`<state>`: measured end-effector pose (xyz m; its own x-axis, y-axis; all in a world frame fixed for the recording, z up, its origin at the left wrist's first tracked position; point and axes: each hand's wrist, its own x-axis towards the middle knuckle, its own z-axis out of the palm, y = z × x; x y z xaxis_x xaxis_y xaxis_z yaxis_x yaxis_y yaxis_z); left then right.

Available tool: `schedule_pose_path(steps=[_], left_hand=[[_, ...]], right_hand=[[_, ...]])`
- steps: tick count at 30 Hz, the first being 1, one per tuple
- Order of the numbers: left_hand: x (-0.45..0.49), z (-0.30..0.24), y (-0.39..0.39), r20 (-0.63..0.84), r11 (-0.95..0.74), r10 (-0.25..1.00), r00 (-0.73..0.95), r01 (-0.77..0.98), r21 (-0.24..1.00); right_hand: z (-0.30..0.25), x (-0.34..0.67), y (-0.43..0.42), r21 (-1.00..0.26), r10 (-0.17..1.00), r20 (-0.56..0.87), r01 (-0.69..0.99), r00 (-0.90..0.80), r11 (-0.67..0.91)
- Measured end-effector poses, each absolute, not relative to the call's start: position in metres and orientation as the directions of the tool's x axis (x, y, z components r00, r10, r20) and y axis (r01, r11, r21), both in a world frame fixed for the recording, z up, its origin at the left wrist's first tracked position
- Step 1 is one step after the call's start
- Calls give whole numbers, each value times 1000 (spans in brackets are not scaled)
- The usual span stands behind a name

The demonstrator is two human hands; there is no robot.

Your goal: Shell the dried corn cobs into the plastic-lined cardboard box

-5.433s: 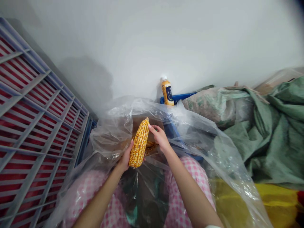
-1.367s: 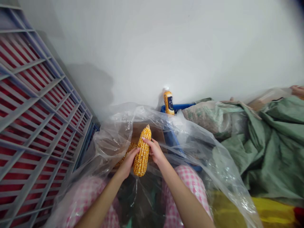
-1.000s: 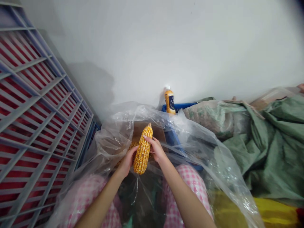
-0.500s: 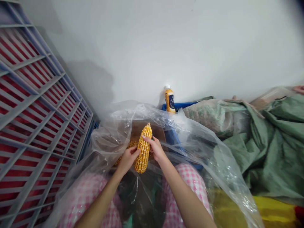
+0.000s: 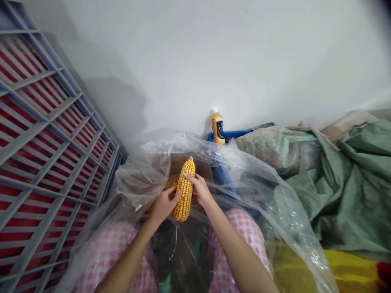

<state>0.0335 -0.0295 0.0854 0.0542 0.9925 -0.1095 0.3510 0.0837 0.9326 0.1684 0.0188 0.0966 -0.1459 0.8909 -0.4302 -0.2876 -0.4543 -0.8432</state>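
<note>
The long yellow corn cob (image 5: 185, 188) points up the frame, left hand (image 5: 163, 204) wrapped round its low end, right hand (image 5: 202, 192) wrapped round its middle.

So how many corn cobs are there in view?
1: the corn cob stands tip-up between the left hand and right hand, over the clear plastic bag. More may be hidden under the bag's folds.
</note>
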Motion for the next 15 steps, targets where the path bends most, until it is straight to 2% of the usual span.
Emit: schedule_pose_path(steps=[8, 15], left_hand=[[28, 82, -29, -49, -30, 988, 147, 492, 870], [33, 73, -30, 65, -127, 990, 122, 626, 770]], right_hand=[[95, 171, 20, -848, 897, -420, -294, -139, -442], [94, 171, 19, -868, 918, -380, -301, -109, -395]])
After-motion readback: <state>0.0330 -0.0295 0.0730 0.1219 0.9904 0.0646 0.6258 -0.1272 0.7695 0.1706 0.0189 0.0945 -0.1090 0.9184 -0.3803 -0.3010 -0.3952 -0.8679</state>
